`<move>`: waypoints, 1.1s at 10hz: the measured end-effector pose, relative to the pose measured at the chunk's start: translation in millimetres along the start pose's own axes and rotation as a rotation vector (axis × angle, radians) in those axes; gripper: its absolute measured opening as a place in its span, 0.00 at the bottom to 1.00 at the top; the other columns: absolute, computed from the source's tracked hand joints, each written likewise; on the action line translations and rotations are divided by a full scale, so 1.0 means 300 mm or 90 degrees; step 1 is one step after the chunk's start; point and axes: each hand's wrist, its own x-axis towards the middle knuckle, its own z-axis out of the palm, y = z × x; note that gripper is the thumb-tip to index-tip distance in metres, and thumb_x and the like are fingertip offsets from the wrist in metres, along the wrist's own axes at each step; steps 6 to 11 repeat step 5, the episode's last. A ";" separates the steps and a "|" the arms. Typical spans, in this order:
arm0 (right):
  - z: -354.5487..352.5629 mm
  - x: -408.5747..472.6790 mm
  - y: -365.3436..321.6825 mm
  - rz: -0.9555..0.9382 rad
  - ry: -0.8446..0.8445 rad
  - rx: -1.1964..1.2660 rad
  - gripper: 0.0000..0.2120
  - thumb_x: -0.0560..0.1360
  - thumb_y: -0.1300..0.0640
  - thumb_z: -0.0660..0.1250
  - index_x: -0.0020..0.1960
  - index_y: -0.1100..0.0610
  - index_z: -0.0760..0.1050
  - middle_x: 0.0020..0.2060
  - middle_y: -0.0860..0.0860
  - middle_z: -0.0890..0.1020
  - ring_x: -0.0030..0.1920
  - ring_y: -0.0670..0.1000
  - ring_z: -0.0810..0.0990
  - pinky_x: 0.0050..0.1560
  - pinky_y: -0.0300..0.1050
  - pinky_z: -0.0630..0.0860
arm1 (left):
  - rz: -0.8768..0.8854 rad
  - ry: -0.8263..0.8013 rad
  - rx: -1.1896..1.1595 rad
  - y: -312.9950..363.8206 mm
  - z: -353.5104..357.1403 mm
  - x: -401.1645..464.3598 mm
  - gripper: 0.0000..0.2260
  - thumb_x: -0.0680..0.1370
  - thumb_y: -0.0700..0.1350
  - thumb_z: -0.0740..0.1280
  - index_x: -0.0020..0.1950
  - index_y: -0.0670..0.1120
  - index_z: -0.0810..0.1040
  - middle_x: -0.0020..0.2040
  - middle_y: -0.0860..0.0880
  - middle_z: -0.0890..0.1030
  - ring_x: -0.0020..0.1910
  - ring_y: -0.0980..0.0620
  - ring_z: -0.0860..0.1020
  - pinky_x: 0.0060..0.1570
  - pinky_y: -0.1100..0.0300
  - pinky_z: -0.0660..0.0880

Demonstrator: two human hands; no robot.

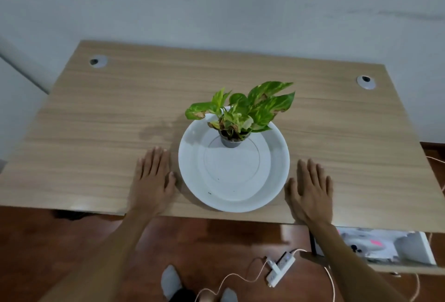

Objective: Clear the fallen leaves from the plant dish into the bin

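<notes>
On the wooden desk (pixel 96 118), a white plant dish (pixel 272 171) sits near the front edge, with a small potted plant (pixel 240 113) standing toward its far side. Left of the dish, the left hand (pixel 153 178) lies flat, fingers spread; right of it, the right hand (pixel 310 193) lies likewise.

White dish (pixel 277 169) holds upright potted plant (pixel 240 111).
</notes>
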 end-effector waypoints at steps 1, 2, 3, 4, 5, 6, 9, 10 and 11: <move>0.001 -0.009 -0.008 0.005 0.002 -0.019 0.30 0.78 0.41 0.49 0.79 0.46 0.53 0.79 0.50 0.56 0.79 0.54 0.49 0.77 0.62 0.45 | 0.000 -0.001 -0.002 -0.002 0.006 -0.003 0.29 0.78 0.54 0.47 0.78 0.45 0.54 0.79 0.44 0.56 0.79 0.48 0.50 0.76 0.44 0.49; 0.001 -0.008 -0.013 0.024 -0.001 -0.027 0.29 0.79 0.42 0.52 0.78 0.44 0.51 0.79 0.52 0.55 0.79 0.57 0.48 0.75 0.66 0.42 | -0.002 0.002 -0.010 -0.005 0.010 -0.005 0.30 0.78 0.55 0.47 0.79 0.46 0.51 0.79 0.46 0.54 0.79 0.48 0.46 0.76 0.44 0.47; -0.009 -0.014 -0.019 0.023 -0.007 -0.015 0.29 0.79 0.43 0.53 0.78 0.43 0.49 0.80 0.53 0.54 0.79 0.58 0.47 0.75 0.68 0.44 | -0.008 0.002 -0.008 -0.003 0.003 -0.004 0.30 0.78 0.55 0.47 0.79 0.46 0.52 0.79 0.46 0.55 0.79 0.47 0.47 0.76 0.44 0.49; 0.000 -0.010 -0.009 0.008 -0.013 -0.025 0.29 0.79 0.41 0.51 0.79 0.42 0.48 0.80 0.53 0.52 0.79 0.57 0.45 0.75 0.67 0.43 | -0.004 0.006 -0.009 -0.008 0.004 -0.005 0.30 0.78 0.55 0.47 0.79 0.46 0.53 0.79 0.45 0.56 0.79 0.47 0.49 0.76 0.43 0.49; -0.039 0.001 0.003 0.050 0.021 0.170 0.29 0.78 0.39 0.48 0.78 0.43 0.53 0.80 0.53 0.53 0.80 0.54 0.47 0.76 0.67 0.42 | -0.004 0.019 -0.008 -0.002 0.015 -0.008 0.30 0.78 0.55 0.46 0.79 0.46 0.52 0.79 0.45 0.55 0.79 0.47 0.48 0.76 0.44 0.49; -0.039 0.001 0.003 0.050 0.021 0.170 0.29 0.78 0.39 0.48 0.78 0.43 0.53 0.80 0.53 0.53 0.80 0.54 0.47 0.76 0.67 0.42 | -0.004 0.019 -0.008 -0.002 0.015 -0.008 0.30 0.78 0.55 0.46 0.79 0.46 0.52 0.79 0.45 0.55 0.79 0.47 0.48 0.76 0.44 0.49; -0.039 0.001 0.003 0.050 0.021 0.170 0.29 0.78 0.39 0.48 0.78 0.43 0.53 0.80 0.53 0.53 0.80 0.54 0.47 0.76 0.67 0.42 | -0.004 0.019 -0.008 -0.002 0.015 -0.008 0.30 0.78 0.55 0.46 0.79 0.46 0.52 0.79 0.45 0.55 0.79 0.47 0.48 0.76 0.44 0.49; -0.039 0.001 0.003 0.050 0.021 0.170 0.29 0.78 0.39 0.48 0.78 0.43 0.53 0.80 0.53 0.53 0.80 0.54 0.47 0.76 0.67 0.42 | -0.004 0.019 -0.008 -0.002 0.015 -0.008 0.30 0.78 0.55 0.46 0.79 0.46 0.52 0.79 0.45 0.55 0.79 0.47 0.48 0.76 0.44 0.49; -0.039 0.001 0.003 0.050 0.021 0.170 0.29 0.78 0.39 0.48 0.78 0.43 0.53 0.80 0.53 0.53 0.80 0.54 0.47 0.76 0.67 0.42 | -0.004 0.019 -0.008 -0.002 0.015 -0.008 0.30 0.78 0.55 0.46 0.79 0.46 0.52 0.79 0.45 0.55 0.79 0.47 0.48 0.76 0.44 0.49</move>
